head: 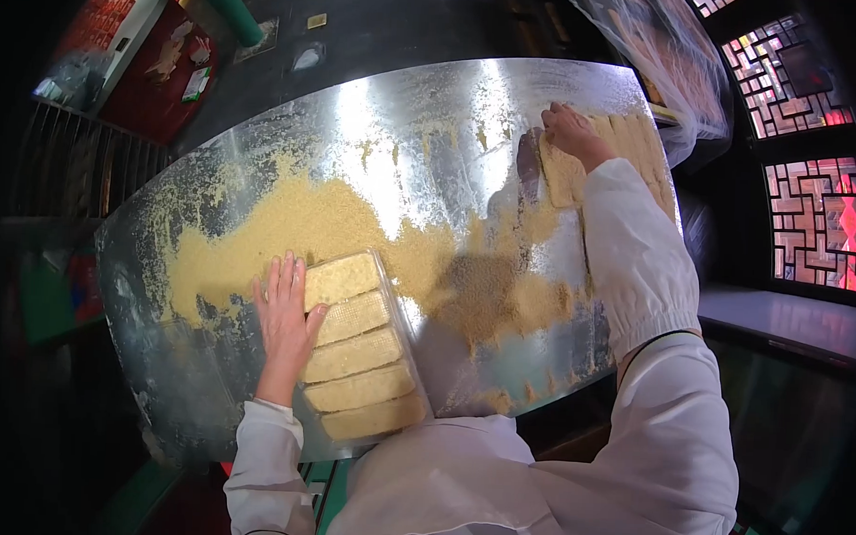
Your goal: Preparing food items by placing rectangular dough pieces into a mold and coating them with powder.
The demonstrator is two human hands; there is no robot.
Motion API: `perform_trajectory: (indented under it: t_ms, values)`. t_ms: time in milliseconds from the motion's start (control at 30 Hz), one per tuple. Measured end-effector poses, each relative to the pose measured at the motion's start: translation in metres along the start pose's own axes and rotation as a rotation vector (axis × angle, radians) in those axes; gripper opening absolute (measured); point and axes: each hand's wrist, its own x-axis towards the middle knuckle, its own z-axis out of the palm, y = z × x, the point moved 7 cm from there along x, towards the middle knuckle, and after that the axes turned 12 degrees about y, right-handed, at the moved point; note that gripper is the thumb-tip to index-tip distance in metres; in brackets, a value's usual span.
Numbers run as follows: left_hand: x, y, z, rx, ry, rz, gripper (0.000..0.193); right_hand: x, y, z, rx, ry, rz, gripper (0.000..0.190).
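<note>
My left hand (285,319) lies spread along the left side of a clear plastic tray (400,316), its thumb over the tray's edge and its fingertips by the loose crumbs. Inside the tray, several pale yellow crumb-coated slabs (354,364), apparently dough or cake, sit in a row. At the table's far right, my right hand (577,135) is curled around the upper end of a flat crumb-coated strip (562,177). Its fingertips are partly hidden. More such strips (640,151) lie side by side just beyond, partly covered by my sleeve.
Yellow crumbs (310,214) are spread across the shiny metal tabletop (212,387). Behind the table rises a green post (228,9). A rack draped in clear plastic (679,71) stands at the right back corner, near lattice windows (811,217). A red surface with small items (170,67) is at the far left.
</note>
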Motion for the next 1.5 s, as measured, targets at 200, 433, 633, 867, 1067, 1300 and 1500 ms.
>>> perform_trajectory:
  t_ms: [200,433,633,867,1067,1300,1500]
  values:
    - [-0.002,0.003,-0.01,-0.118,0.124,0.045,0.074,-0.063,-0.039,-0.079,0.193,-0.084,0.026,0.022]
    - [-0.047,-0.033,-0.022,-0.487,0.373,-0.193,0.064,-0.146,-0.19,-0.201,0.797,-0.142,0.29,0.03]
    - [-0.096,-0.055,-0.003,-0.578,0.495,-0.471,0.049,-0.179,-0.319,-0.142,1.706,-0.041,0.52,0.027]
    - [-0.11,-0.063,0.01,-0.746,0.515,-0.522,0.037,-0.192,-0.366,-0.084,1.633,-0.06,0.637,0.027]
    - [-0.106,-0.066,0.021,-0.791,0.483,-0.536,0.036,-0.179,-0.364,-0.07,1.538,-0.102,0.581,0.028]
    - [-0.101,-0.062,0.012,-0.764,0.451,-0.459,0.039,-0.169,-0.398,-0.091,1.389,-0.091,0.567,0.025]
    - [-0.105,-0.035,-0.012,-0.401,0.468,-0.139,0.062,-0.172,-0.397,-0.064,1.28,0.017,0.552,0.024]
